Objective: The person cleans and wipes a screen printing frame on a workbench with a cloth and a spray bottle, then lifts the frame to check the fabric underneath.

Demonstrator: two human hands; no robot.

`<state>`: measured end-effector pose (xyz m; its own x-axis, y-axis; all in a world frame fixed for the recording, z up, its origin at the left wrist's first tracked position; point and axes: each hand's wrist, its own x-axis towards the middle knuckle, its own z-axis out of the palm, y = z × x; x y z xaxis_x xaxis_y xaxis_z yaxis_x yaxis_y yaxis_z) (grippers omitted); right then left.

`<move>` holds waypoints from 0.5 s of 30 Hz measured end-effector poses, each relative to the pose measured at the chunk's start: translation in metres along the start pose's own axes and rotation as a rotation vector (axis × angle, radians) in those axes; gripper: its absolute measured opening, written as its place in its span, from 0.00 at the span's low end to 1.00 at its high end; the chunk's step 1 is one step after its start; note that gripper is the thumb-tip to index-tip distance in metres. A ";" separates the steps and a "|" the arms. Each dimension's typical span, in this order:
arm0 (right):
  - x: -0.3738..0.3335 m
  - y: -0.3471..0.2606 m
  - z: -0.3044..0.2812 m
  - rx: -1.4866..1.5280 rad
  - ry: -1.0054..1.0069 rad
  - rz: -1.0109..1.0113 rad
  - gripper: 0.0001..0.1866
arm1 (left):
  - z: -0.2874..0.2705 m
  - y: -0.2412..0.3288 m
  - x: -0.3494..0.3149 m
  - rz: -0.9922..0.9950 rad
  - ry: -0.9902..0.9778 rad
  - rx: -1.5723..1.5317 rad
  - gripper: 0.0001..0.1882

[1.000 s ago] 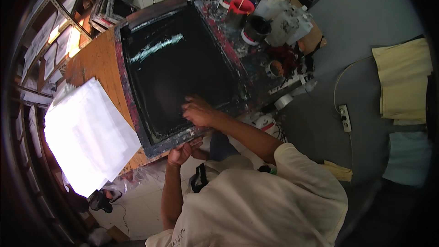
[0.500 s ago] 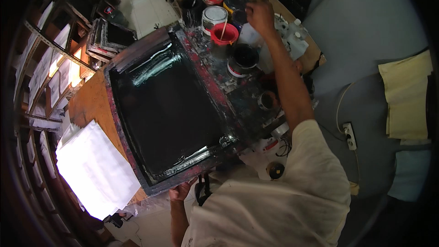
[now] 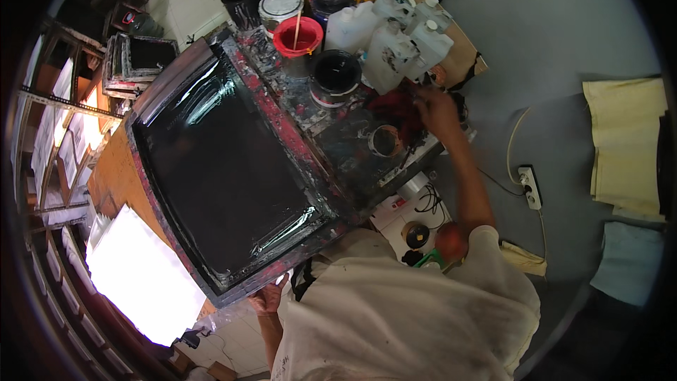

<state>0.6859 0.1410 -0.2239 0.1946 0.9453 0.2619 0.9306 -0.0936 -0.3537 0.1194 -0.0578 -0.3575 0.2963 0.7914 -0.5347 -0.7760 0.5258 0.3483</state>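
Note:
A large screen-printing frame point(image 3: 243, 279) with a glossy black surface lies tilted across the table. At its near edge my left hand point(image 3: 266, 298) is closed, with a bit of white at its fingertips; the frame hides part of the hand. My right hand point(image 3: 438, 111) reaches to the far right side of the table, its fingers closed at the edge of a crumpled dark red rag point(image 3: 398, 109). Beside the rag stands a small open jar point(image 3: 386, 141). A dark-filled tub point(image 3: 336, 74) and a red-rimmed pot point(image 3: 297, 37) with a stick in it stand farther left.
Several cloudy plastic jugs point(image 3: 391, 56) crowd the back right beyond the rag. Paint cans point(image 3: 281, 5) line the far side. A white paper stack point(image 3: 144, 275) lies left of the frame. A power strip point(image 3: 529, 187) is on the right by the grey wall point(image 3: 557, 49).
My right hand has come nearer, from the cans at the back to the dark red rag. My left hand stays at the frame's near edge. The whole view has shifted.

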 end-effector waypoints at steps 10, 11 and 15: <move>0.003 0.041 0.057 -0.106 -0.036 0.034 0.09 | 0.046 0.013 -0.017 0.048 0.055 0.048 0.31; 0.006 0.033 0.047 -0.099 0.014 0.069 0.08 | 0.052 0.015 -0.018 0.067 0.039 0.062 0.30; 0.011 0.030 0.031 -0.144 0.327 -0.011 0.14 | 0.070 0.026 -0.023 0.040 0.016 0.080 0.31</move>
<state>0.7059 0.1582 -0.2598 0.2514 0.7986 0.5468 0.9629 -0.1488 -0.2253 0.1321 -0.0401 -0.2823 0.2565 0.8076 -0.5310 -0.7398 0.5177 0.4298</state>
